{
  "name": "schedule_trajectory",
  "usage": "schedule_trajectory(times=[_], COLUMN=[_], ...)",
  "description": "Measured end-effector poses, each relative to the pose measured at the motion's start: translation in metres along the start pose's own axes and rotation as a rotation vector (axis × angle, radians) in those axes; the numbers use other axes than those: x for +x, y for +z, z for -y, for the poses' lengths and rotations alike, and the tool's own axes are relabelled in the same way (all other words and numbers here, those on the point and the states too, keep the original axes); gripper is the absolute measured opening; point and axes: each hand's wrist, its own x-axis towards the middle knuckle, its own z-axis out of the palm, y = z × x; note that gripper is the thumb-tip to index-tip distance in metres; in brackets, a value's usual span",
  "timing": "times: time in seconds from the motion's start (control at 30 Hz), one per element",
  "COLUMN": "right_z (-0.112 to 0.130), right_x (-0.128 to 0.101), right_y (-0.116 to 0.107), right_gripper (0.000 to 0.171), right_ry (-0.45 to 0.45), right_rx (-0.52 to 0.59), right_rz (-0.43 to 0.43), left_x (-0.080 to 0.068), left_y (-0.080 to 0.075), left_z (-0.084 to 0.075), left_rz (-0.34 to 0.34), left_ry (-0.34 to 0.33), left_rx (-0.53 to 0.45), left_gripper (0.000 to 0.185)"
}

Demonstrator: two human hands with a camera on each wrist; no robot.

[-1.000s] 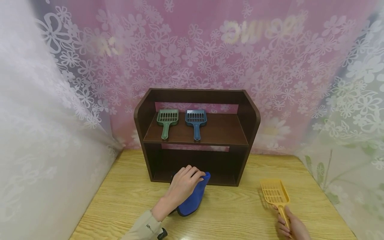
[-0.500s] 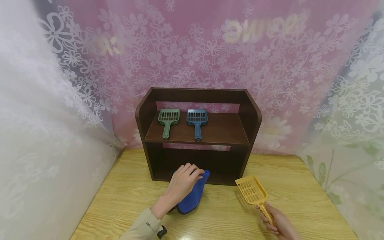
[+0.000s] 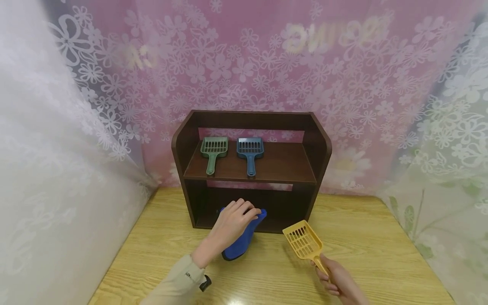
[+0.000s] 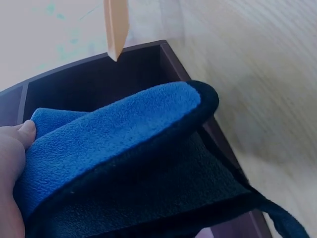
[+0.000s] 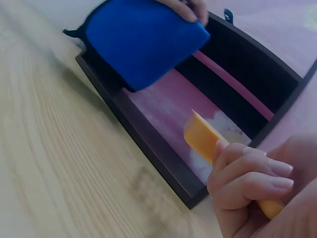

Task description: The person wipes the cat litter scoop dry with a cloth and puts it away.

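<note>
While two scoops already lie on the upper board of the dark wooden shelf (image 3: 322, 144), the green scoop (image 3: 212, 152) at about 11 o'clock from the shelf's middle and the blue scoop (image 3: 249, 153) just beside it toward 12, the yellow scoop (image 3: 303, 242) is not yet there: it hangs over the table (image 3: 381, 245) at roughly 5 o'clock from the shelf, its slotted head pointing up toward 11. The right hand (image 3: 340, 282) has its fingers curled round the scoop's handle, as the right wrist view shows plainly. The left hand (image 3: 233, 223) grips the blue cloth (image 3: 241, 243) with curled fingers at the mouth of the lower compartment, the cloth bunched and half over the front lip. Judging by how things lie, the sorting looks about two thirds done, with one scoop left to shelve. Open room stands on the upper board toward 2 o'clock, to the right of the blue scoop, bounded by the shelf's right wall and the back rail. The front edge of the upper board and the rounded right corner are the edges to mind on the way up; the left hand sits well apart from that path.
</note>
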Motion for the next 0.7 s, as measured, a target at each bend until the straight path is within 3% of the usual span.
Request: schedule_trajectory(times=[0.3,0.5,0.7], right_z=[0.007,0.015,0.031], right_x=[0.010,0.019,0.026], right_y=[0.026,0.042,0.063], right_gripper=[0.049,0.049,0.044], right_ry=[-0.012,-0.058,-0.108], right_rx=[-0.091,-0.117,-0.134], right_rz=[-0.013,0.032,0.100], left_x=[0.023,0.042,0.046], left_y=[-0.012,-0.018,-0.008], left_z=[0.006,-0.001,-0.023], left_rz=[0.069,0.004,-0.042], left_ry=[0.042,0.111,0.120], left_rx=[0.038,0.081,-0.001], left_gripper=[0.017,0.021,0.019])
